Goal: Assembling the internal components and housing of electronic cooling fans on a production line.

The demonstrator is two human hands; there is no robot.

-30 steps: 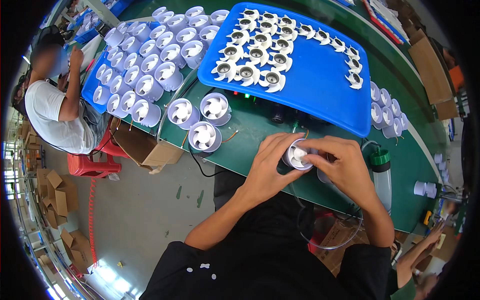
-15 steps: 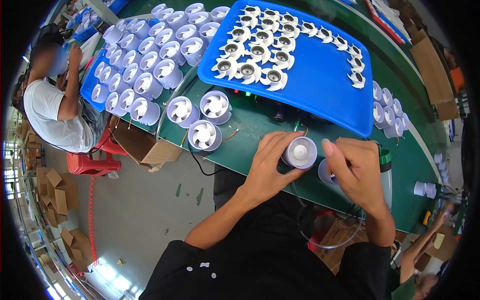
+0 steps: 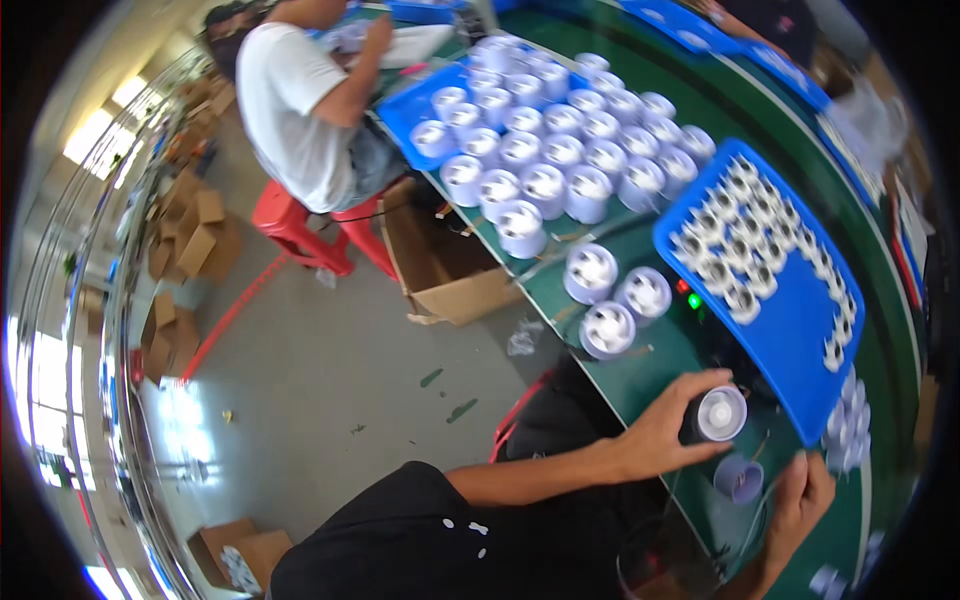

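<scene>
My left hand (image 3: pixel 662 432) is closed around a pale lilac fan housing (image 3: pixel 722 413), a round cup with a white hub in its middle and no blades showing. Something dark shows beside the cup, between it and my palm. My right hand (image 3: pixel 803 492) is lower and to the right, its fingers curled together; what they hold, if anything, I cannot make out. Between the hands, another lilac housing (image 3: pixel 738 478) stands on the green table, its inside in shadow. Three housings with white fan blades, one of them the nearest housing (image 3: pixel 607 330), stand to the left.
A blue tray (image 3: pixel 795 375) holds many white fan impellers (image 3: pixel 742 250). Several rows of filled housings (image 3: pixel 585 192) stand farther left. A person in a white shirt (image 3: pixel 290 100) sits at the table, by a cardboard box (image 3: pixel 465 295). More housings stand beyond the tray's right edge.
My view has swung left, so the table shifts to the right in it. My left hand still holds the housing; my right hand has come away from it and is lower.
</scene>
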